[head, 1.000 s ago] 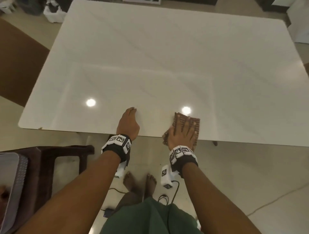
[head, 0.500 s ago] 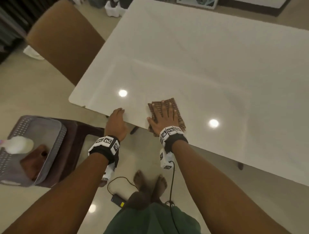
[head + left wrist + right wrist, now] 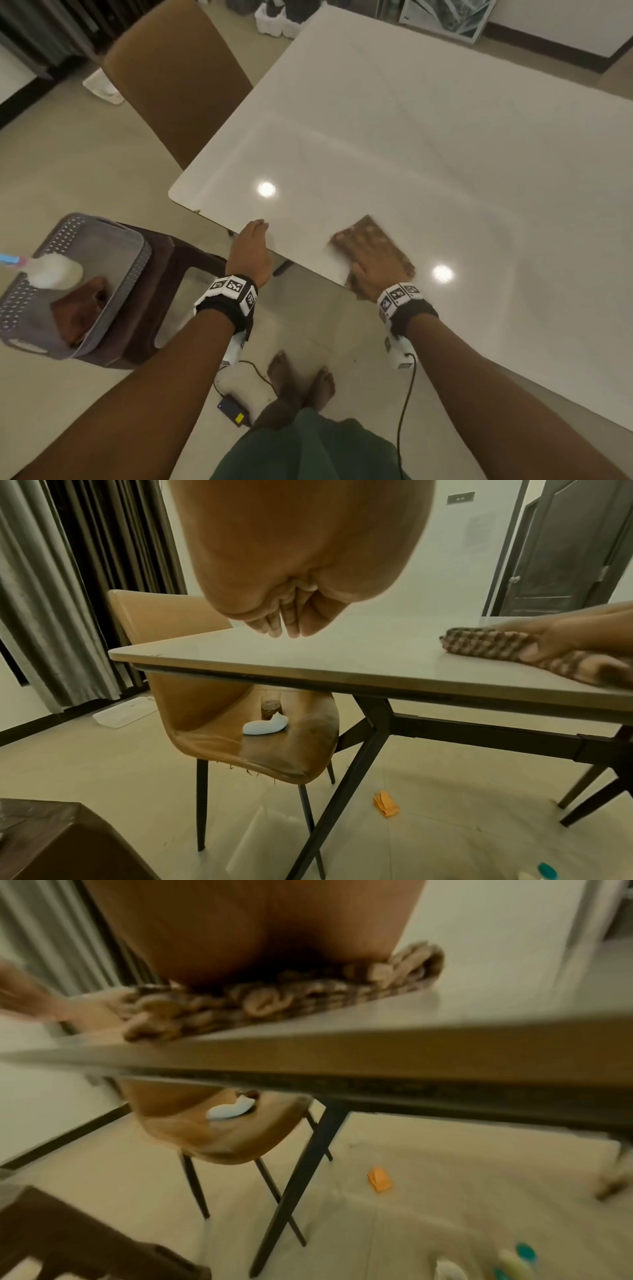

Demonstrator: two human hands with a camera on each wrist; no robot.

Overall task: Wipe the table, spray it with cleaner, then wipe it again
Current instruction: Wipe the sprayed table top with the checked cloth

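We had the right hand (image 3: 371, 260) flat on the brown checked cloth (image 3: 394, 243), fingers straight and spread, pressing it down at the near edge of the white table (image 3: 411, 137), centre of the frame. The cloth sat under the palm, its rear corner hanging just over the table edge by the wrist. It looked folded and rumpled, brown with a paler check, blurred in the right wrist view. The left hand (image 3: 250, 253) rested at the table edge, left of the cloth and apart from it, fingers relaxed and together, gripping nothing. At lower left we saw a grey perforated basket (image 3: 113, 274) standing on a dark stool (image 3: 178, 274); inside lay a white spray bottle (image 3: 54, 272) with a blue nozzle and a brown cloth bundle (image 3: 82, 311).
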